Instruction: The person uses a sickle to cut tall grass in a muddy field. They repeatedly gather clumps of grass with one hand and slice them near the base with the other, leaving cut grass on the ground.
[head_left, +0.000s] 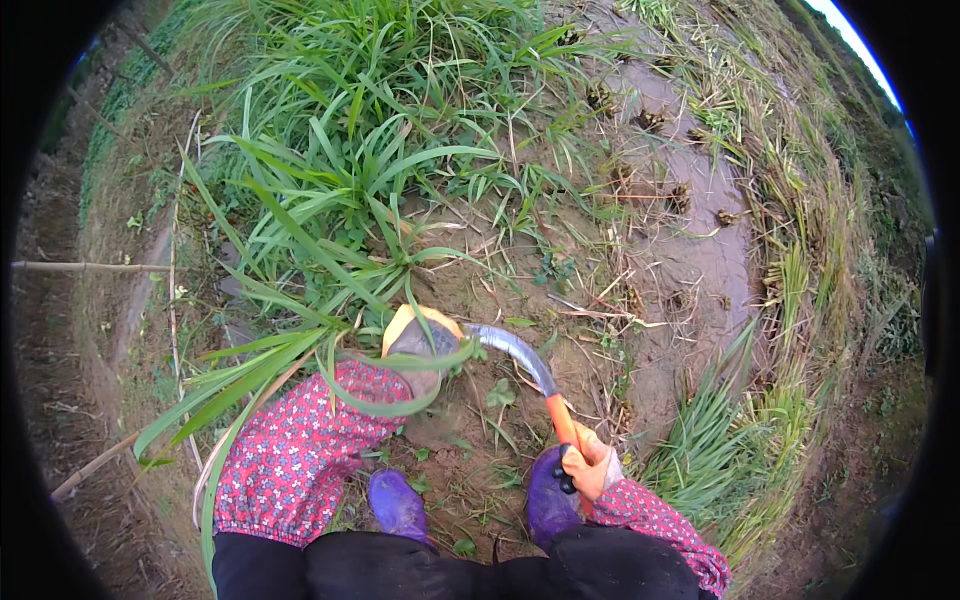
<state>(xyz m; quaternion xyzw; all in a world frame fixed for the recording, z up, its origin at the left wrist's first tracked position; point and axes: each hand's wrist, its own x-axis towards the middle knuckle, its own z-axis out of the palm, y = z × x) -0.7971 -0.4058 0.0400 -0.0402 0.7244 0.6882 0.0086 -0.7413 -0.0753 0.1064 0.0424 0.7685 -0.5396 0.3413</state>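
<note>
Head view: sickle (545,375) beside grass (370,170)

Gripping the orange handle in a closed right hand (592,468), with the curved blade's tip right at the gloved left hand (412,340); cannot tell its opening or hold behind leaves.

The person's gloved right hand (592,465) is gripping an orange-handled sickle (545,378), its curved blade (512,345) reaching just beside the gloved left hand (424,335), which is touching long green grass (350,170); purple boots (398,505) are standing on muddy ground (462,470).
</note>
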